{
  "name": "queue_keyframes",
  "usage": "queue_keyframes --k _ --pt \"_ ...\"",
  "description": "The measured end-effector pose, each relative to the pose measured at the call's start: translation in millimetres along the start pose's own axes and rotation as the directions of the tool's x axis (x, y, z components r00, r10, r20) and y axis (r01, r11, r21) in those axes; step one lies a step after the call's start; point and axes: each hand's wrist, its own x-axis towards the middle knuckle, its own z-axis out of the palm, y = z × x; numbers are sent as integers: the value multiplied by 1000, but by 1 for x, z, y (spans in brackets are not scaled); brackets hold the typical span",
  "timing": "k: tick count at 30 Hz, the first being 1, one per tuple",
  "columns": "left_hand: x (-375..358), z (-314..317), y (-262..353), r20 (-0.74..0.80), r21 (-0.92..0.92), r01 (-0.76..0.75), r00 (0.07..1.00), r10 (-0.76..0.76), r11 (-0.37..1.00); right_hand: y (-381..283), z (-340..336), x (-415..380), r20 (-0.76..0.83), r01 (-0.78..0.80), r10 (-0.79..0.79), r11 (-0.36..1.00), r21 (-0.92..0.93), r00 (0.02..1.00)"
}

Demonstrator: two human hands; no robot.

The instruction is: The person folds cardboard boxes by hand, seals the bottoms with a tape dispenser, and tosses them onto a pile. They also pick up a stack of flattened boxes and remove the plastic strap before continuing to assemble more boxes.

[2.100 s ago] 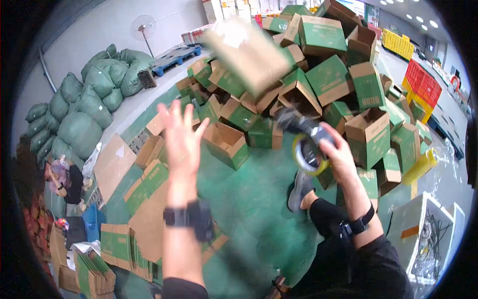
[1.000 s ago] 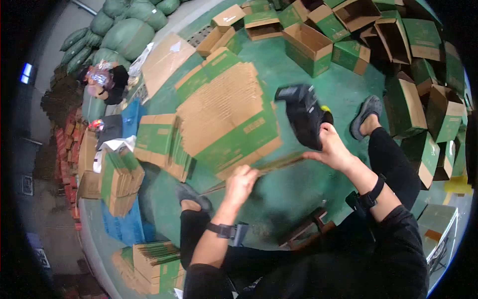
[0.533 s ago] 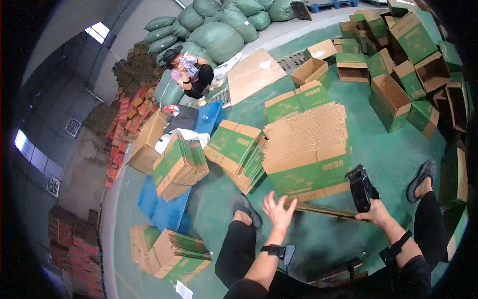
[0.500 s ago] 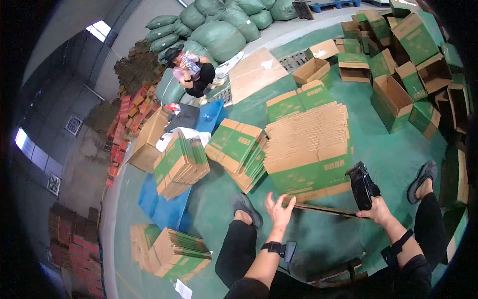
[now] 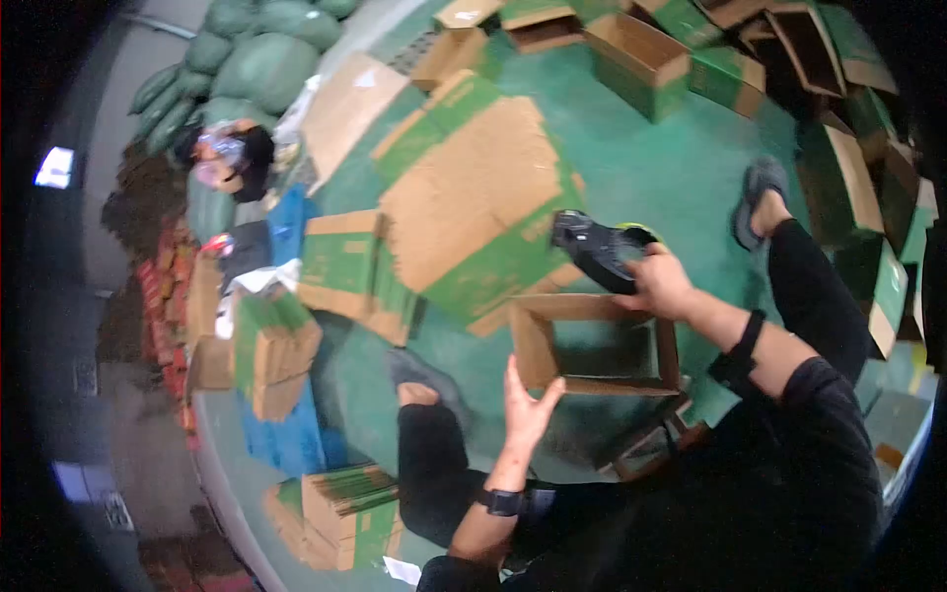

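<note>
A cardboard box (image 5: 529, 343), squared out into a frame, is held in front of me; the green floor shows through its opening. My left hand (image 5: 528, 409) grips its near left corner, with finger and thumb spread along the walls. At the far right corner, my right hand (image 5: 659, 284) grasps a black tape dispenser (image 5: 595, 252) and also touches the box's edge. Just beyond lies a large stack of flattened cartons (image 5: 473, 197), brown and green. Some fingers of both hands are hidden.
Open green-and-brown boxes (image 5: 641, 64) lie at the far right. More flattened cartons (image 5: 276, 345) are piled on the left over a blue sheet (image 5: 286, 439). A person (image 5: 232, 163) crouches near green sacks (image 5: 266, 74). A dark low stand (image 5: 646, 444) is between my legs.
The flat carton between my hands has been opened out into a four-sided frame. The tape dispenser has tipped over to the left in my right hand. My view has turned and shifted.
</note>
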Motion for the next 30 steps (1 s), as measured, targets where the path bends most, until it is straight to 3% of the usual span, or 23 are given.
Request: queue_keyframes --k 1,3,4,5,6,7,9,10,15,17,18,21,22,23,24,26,27,29,30 --pt "16 -8 41 214 -285 290 948 -234 914 1 9 -5 -99 15 -14 1000 11 995" --pt "47 -21 39 110 168 292 943 -313 941 -3 15 -7 -210 77 -60 994 72 976" --pt "59 -14 -12 -70 161 169 985 -159 972 -4 31 -3 -204 81 -5 927 366 979" --pt "79 -24 -2 136 162 159 974 -182 974 -18 21 -1 -115 -34 184 652 758 976" --pt "99 -27 -23 220 519 168 921 -320 838 -14 29 5 -411 188 -140 979 79 901" --pt "103 -21 -27 241 657 104 910 -338 747 -21 35 14 -380 248 -143 937 246 914" --pt "96 0 -18 206 697 46 943 -262 715 -24 36 24 -475 387 -247 895 223 845" --pt "87 10 -3 202 695 11 956 -211 719 -21 29 19 -580 442 -297 889 122 758" --pt "51 36 32 290 636 -146 955 -59 758 -26 41 -11 -669 617 -457 787 4 586" --pt "39 40 34 363 589 -208 932 -26 781 -39 47 -10 -587 596 -461 802 46 666" --pt "35 43 34 405 558 -240 914 -9 795 -41 55 1 -699 567 -474 815 -119 535" --pt "41 52 26 535 449 -309 845 25 838 -40 49 2 -772 691 -420 722 34 477" --pt "49 56 17 573 442 -307 819 -2 843 -47 67 14 -763 543 -371 839 -31 529" --pt "57 60 7 603 458 -289 796 -55 841 -52 89 23 -723 504 -326 863 36 610" --pt "72 67 14 702 602 -189 588 -401 776 -56 75 18 -689 526 -337 847 76 642" --pt "83 79 19 651 672 -160 593 -474 723 -53 51 13 -634 493 -349 868 59 690" --pt "84 85 19 607 735 -146 577 -547 662 -54 45 16 -642 479 -275 862 165 715" --pt "82 99 21 506 839 -121 534 -678 531 -50 0 24 -232 213 -127 894 395 964" --pt "83 103 24 445 883 -116 510 -736 454 -43 -9 32 -218 157 -75 908 387 973"
